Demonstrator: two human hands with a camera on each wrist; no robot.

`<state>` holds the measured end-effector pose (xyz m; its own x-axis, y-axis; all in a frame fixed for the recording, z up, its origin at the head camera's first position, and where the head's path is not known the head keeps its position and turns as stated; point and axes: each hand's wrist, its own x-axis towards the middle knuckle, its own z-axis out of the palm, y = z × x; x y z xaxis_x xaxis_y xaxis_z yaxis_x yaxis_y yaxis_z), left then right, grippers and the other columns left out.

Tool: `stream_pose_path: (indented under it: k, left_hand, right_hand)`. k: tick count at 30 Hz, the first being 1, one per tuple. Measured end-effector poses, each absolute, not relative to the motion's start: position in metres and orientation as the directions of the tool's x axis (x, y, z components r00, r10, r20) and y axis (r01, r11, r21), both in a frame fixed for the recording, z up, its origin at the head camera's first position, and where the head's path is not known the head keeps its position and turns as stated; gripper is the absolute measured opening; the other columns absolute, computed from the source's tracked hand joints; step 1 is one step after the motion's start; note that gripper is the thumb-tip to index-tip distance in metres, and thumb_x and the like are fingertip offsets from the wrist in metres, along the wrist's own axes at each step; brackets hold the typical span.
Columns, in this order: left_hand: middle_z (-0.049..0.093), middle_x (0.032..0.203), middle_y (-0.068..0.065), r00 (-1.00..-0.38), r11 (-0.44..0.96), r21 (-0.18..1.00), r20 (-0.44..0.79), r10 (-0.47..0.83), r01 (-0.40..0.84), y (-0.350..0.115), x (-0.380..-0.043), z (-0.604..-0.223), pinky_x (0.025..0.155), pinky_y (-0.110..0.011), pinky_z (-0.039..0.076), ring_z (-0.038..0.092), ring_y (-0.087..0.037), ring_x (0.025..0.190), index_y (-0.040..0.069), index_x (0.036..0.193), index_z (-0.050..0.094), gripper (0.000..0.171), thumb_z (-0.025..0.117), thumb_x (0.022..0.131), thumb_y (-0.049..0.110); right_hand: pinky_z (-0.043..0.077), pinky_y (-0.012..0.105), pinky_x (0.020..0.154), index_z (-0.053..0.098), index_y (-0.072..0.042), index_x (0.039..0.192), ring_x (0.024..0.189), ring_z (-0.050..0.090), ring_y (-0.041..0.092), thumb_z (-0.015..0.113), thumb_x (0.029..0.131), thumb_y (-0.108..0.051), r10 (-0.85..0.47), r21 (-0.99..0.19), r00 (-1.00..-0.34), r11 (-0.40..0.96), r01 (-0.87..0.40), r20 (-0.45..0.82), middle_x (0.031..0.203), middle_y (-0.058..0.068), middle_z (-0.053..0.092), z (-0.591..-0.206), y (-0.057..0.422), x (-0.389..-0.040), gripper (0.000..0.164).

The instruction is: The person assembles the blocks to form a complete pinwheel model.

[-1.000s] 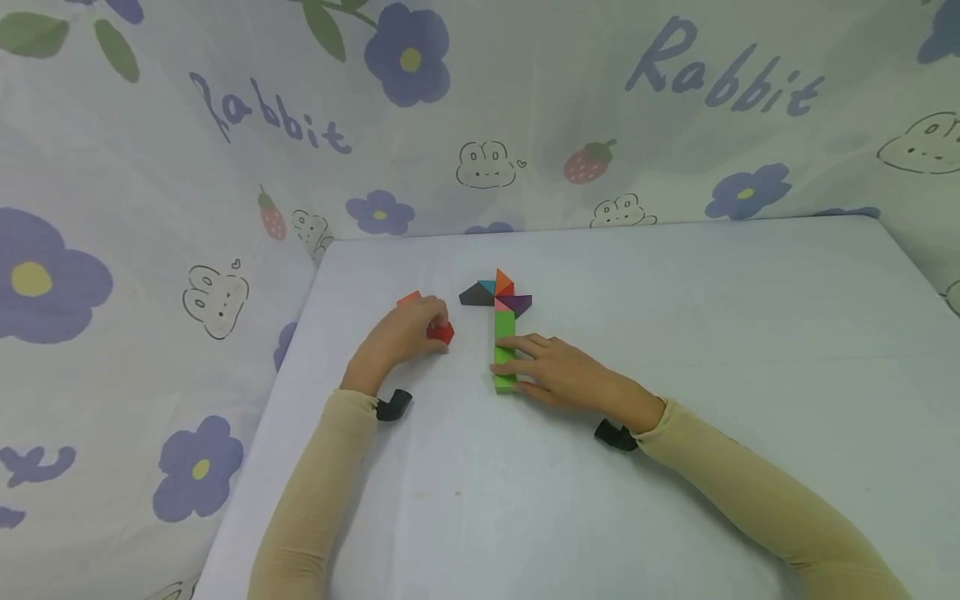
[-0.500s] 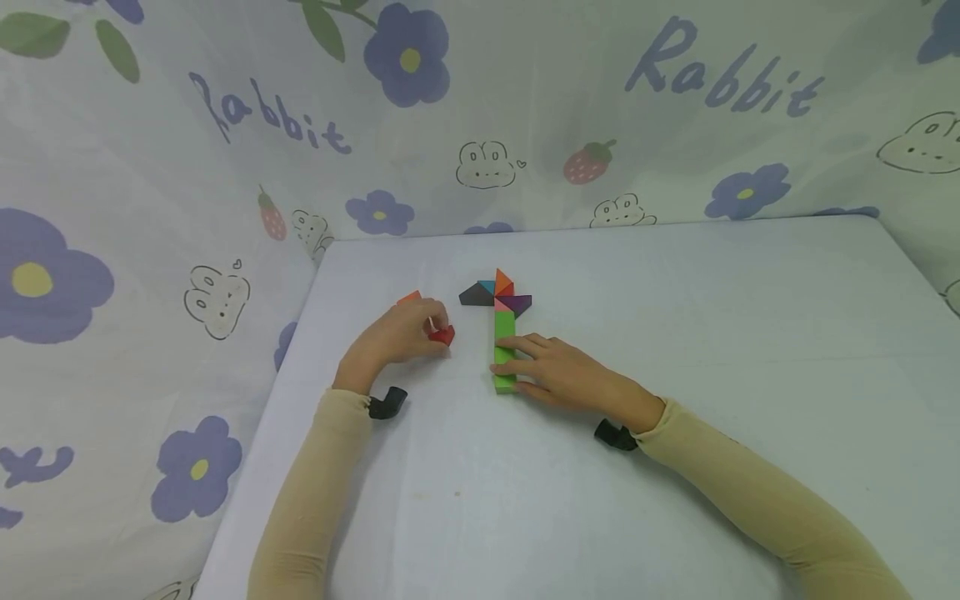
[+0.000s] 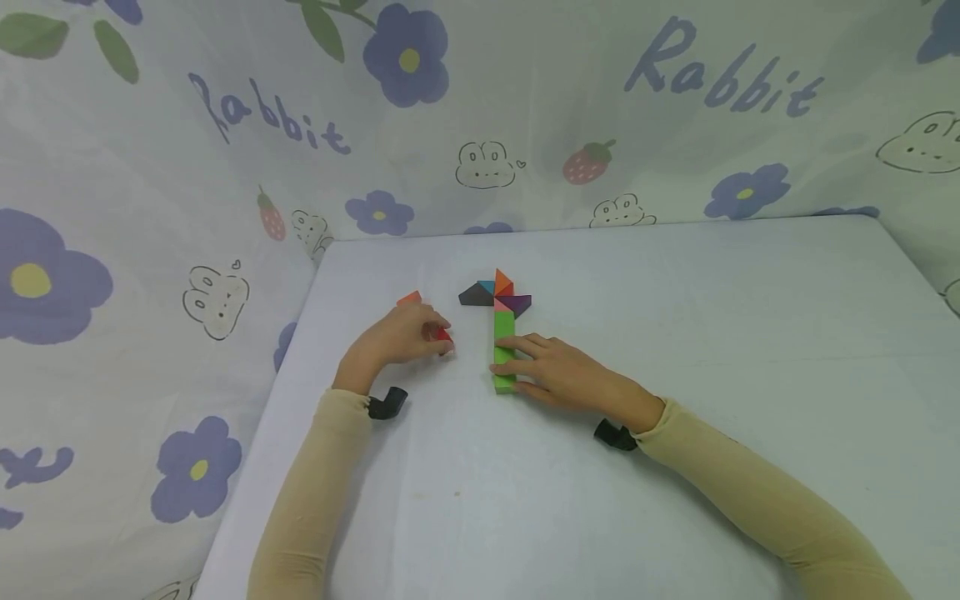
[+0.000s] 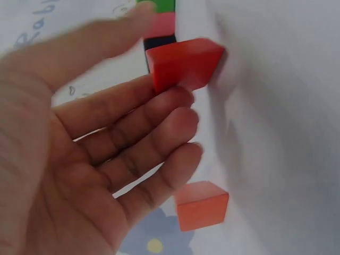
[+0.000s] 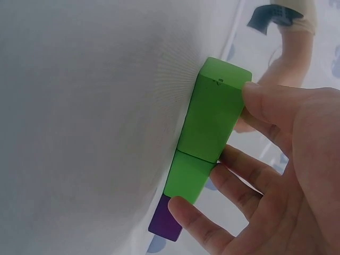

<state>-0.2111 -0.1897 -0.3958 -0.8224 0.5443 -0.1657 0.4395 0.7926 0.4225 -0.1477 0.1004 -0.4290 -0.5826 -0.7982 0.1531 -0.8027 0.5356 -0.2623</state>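
Observation:
In the head view, my left hand (image 3: 405,333) has its fingers bent around a small red wooden block (image 3: 442,335). The left wrist view shows a fingertip against the red block (image 4: 186,64), one finger running behind it and the thumb spread apart. An orange block (image 3: 409,297) lies just beyond this hand. My right hand (image 3: 562,372) rests outstretched fingers over a column of green blocks (image 3: 505,325); its thumb touches the near green block (image 5: 212,117). Orange, red, blue, black, purple and pink pieces (image 3: 504,283) form a pinwheel at the column's far end.
A white table (image 3: 675,333) carries the blocks. Patterned cloth (image 3: 540,100) with flowers and rabbits hangs behind and to the left. Black wrist cameras (image 3: 388,404) sit at both cuffs.
The red block has turned and tilted within my left fingers, which have closed a little. The left wrist has drawn slightly back. My right hand and the column stay put.

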Motion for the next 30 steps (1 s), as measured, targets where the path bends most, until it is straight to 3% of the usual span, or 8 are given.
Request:
stream_pose_path:
  k: [5,12,20,30]
  left_hand:
    - [0.072,0.099,-0.005,-0.813,0.783,0.421,-0.16,0.56,0.457,-0.195,-0.211,-0.394,0.075,-0.03,0.053,0.059,-0.015,0.08,0.002,0.115,0.072,0.031,0.064,0.085,0.006]
    - [0.074,0.092,-0.004,-0.827,0.787,0.407,-0.121,0.55,0.464,-0.195,-0.213,-0.397,0.078,-0.033,0.055,0.063,-0.016,0.081,0.006,0.105,0.076,0.021,0.075,0.086,0.013]
    - [0.065,0.072,0.001,-0.845,0.814,0.319,-0.067,0.53,0.485,-0.187,-0.215,-0.405,0.067,-0.029,0.049,0.054,-0.013,0.068,0.008,0.092,0.076,0.015,0.076,0.086,0.022]
    - [0.066,0.073,-0.003,-0.878,0.845,0.249,0.064,0.474,0.474,-0.162,-0.211,-0.415,0.065,-0.03,0.051,0.056,-0.016,0.067,0.005,0.094,0.074,0.02,0.073,0.089,0.024]
  right_hand:
    - [0.053,0.043,0.094,0.061,-0.027,0.135,0.129,0.05,0.024,0.063,0.096,-0.027,-0.796,-0.266,-0.587,0.54,-0.798,0.146,0.148,0.005,0.046,-0.429,0.1,-0.148,0.038]
    - [0.053,0.044,0.094,0.06,-0.026,0.135,0.13,0.05,0.026,0.063,0.097,-0.027,-0.798,-0.273,-0.587,0.539,-0.797,0.139,0.149,0.006,0.046,-0.428,0.1,-0.147,0.038]
    - [0.052,0.044,0.096,0.06,-0.027,0.136,0.131,0.049,0.025,0.062,0.097,-0.028,-0.795,-0.28,-0.593,0.545,-0.79,0.124,0.15,0.005,0.045,-0.429,0.099,-0.147,0.039]
    - [0.053,0.045,0.094,0.061,-0.027,0.135,0.13,0.049,0.026,0.064,0.096,-0.028,-0.798,-0.26,-0.586,0.541,-0.8,0.143,0.149,0.006,0.045,-0.427,0.1,-0.146,0.039]
